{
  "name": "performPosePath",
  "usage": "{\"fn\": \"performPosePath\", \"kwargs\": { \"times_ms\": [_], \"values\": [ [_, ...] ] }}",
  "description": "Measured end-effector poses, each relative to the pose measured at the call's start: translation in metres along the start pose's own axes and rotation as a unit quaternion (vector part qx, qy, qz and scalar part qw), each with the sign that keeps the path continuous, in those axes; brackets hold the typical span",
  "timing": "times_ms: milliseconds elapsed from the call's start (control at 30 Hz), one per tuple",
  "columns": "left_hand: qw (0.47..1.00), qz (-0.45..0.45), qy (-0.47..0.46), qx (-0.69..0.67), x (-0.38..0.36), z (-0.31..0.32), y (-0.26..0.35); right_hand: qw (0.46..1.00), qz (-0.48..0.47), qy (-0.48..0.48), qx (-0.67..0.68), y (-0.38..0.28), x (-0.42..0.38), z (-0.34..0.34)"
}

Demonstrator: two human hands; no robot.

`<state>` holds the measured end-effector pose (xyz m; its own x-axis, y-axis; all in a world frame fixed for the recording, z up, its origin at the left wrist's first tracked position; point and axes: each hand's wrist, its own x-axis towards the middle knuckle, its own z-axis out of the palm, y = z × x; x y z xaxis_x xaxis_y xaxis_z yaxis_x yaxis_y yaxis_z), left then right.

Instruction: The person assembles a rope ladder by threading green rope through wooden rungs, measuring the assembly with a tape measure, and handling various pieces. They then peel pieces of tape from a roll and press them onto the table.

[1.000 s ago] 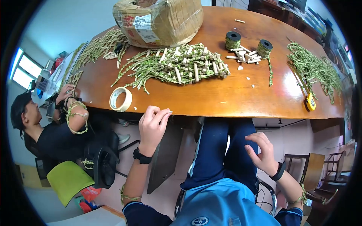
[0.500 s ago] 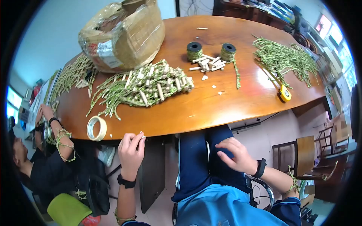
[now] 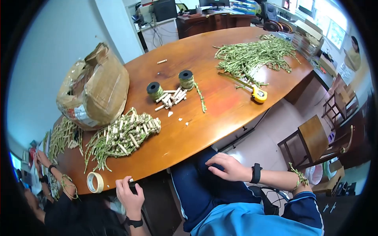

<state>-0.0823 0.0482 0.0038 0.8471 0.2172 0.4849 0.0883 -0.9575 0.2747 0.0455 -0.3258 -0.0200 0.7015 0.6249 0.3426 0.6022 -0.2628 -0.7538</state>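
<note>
My left hand (image 3: pixel 130 196) is just off the table's near edge, beside a roll of masking tape (image 3: pixel 90 181). Its fingers are bent, with a gap between thumb and forefinger; a small pale spot shows at a fingertip, too small to name. Over my thigh is my right hand (image 3: pixel 227 167), fingers loosely extended and nothing in them. A heap of green twisted cords with short wooden sticks (image 3: pixel 132 133) lies on the table (image 3: pixel 173 137). Farther back stand two spools of green cord (image 3: pixel 186 80) (image 3: pixel 154 91), beside a small pile of loose sticks (image 3: pixel 172 99).
A worn cardboard box (image 3: pixel 104 88) stands at the left. Bundled green cords (image 3: pixel 256 57) and a yellow tape measure (image 3: pixel 259 94) lie at the right. Another person's arm (image 3: pixel 63 179) reaches in at far left. Wooden chairs (image 3: pixel 313 133) stand to the right.
The view has turned right, so the table's things appear farther left. My left hand's thumb and forefinger have parted. My right hand remains over my thigh.
</note>
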Motion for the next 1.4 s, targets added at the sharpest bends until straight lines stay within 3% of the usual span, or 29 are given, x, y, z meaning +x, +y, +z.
{"fn": "performPosePath", "kwargs": {
  "times_ms": [67,133,200,333,600,667,933,1267,1400],
  "values": [
    [0.999,-0.005,0.036,-0.012,0.004,0.004,0.020,1.000,0.000,0.019,0.000,0.009,0.001,-0.006],
    [0.998,0.044,0.043,-0.029,0.011,0.015,0.043,0.999,0.002,0.034,-0.002,0.015,0.000,-0.013],
    [0.996,0.065,-0.007,-0.058,0.019,0.025,0.072,0.998,-0.002,0.058,-0.019,0.018,0.004,-0.021],
    [0.988,0.105,-0.021,-0.111,0.039,0.054,0.095,0.997,0.020,0.066,-0.024,0.019,0.012,-0.043],
    [0.983,0.035,0.031,-0.180,0.048,0.083,0.066,0.995,0.058,0.064,-0.058,0.030,0.043,-0.080],
    [0.975,0.022,0.049,-0.216,0.051,0.081,0.069,0.991,0.106,0.039,-0.070,0.029,0.063,-0.086],
    [0.962,0.019,0.080,-0.261,0.051,0.074,0.064,0.982,0.051,0.023,-0.180,0.049,0.125,-0.064],
    [0.938,0.016,0.118,-0.324,0.045,0.075,0.058,0.984,0.043,0.085,-0.153,0.062,0.139,-0.037],
    [0.941,0.020,0.150,-0.302,0.046,0.083,0.059,0.987,0.082,0.088,-0.109,0.082,0.132,-0.037]
  ]
}}
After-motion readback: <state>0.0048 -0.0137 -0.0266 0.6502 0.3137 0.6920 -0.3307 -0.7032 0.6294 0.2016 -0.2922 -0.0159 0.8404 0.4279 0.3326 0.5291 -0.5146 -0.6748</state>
